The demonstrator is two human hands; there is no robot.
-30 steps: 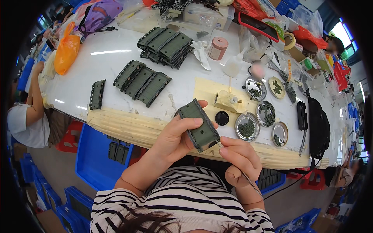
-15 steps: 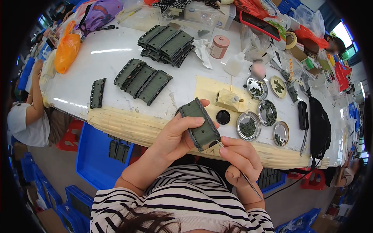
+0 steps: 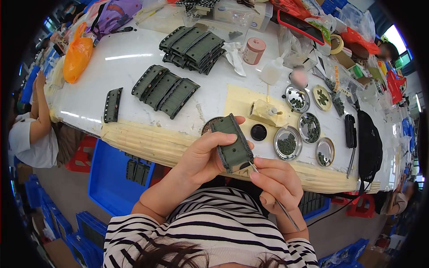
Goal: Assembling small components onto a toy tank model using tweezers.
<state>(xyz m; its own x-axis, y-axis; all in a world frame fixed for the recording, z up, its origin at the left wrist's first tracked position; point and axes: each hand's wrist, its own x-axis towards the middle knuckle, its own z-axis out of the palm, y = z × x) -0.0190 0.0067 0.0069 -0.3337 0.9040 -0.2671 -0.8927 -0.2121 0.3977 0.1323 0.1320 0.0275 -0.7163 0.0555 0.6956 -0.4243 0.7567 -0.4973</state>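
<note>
My left hand [image 3: 199,154] is closed around a dark green, slightly curved model panel [image 3: 234,147] with ridged dark edges, its thumb lying on the panel's face. My right hand [image 3: 279,184] pinches slim metal tweezers [image 3: 286,213]. The tweezer tips touch or nearly touch the panel's lower right corner; exact contact is too small to tell. Just beyond the panel, a round dish [image 3: 206,127] is mostly hidden by the left hand. Right of it lie a black round lid [image 3: 258,132] and a metal dish [image 3: 277,151] of tiny green parts.
More small dishes [image 3: 330,160] stand to the right, near a black pouch [image 3: 370,147]. Joined green panels [image 3: 165,91] and a stack of them [image 3: 192,47] lie farther back, with a single panel [image 3: 113,105] at left. A blue tray [image 3: 100,183] sits below the table edge.
The panel has shifted slightly right and tilted a little in my left hand, uncovering part of the round dish behind it. My right hand keeps the tweezers at the same corner.
</note>
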